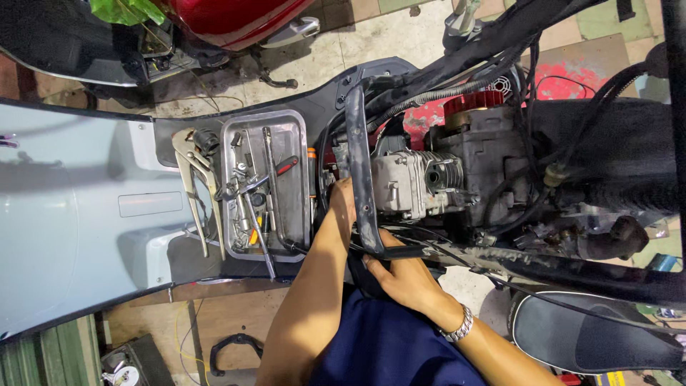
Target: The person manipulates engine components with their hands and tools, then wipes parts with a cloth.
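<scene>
1. A scooter, stripped of its body panels, fills the view: a pale grey-blue panel [71, 207] lies at the left, and the dark frame runs off to the right.
2. The engine [443, 179] sits bare at the centre, a silver cylinder with an open round port, and a red fan cover [475, 101] lies just above it.
3. A black frame bar [359, 164] stands in front of the engine, from the upper tubes down to the lower rail.
4. A metal tray [300, 143] rests on the footboard, just left of the bar, holding wrenches, sockets and a red-handled tool.
5. Large pliers [193, 179] lie beside the tray, on its left.
6. The left hand [344, 204] reaches in behind the bar, beside the engine; its fingers are hidden, so I cannot tell their grip.
7. The right hand [400, 275] wears a metal bracelet [457, 329] at the wrist and rests at the bar's lower end, fingers curled against the frame; I cannot tell if it holds anything.
</scene>
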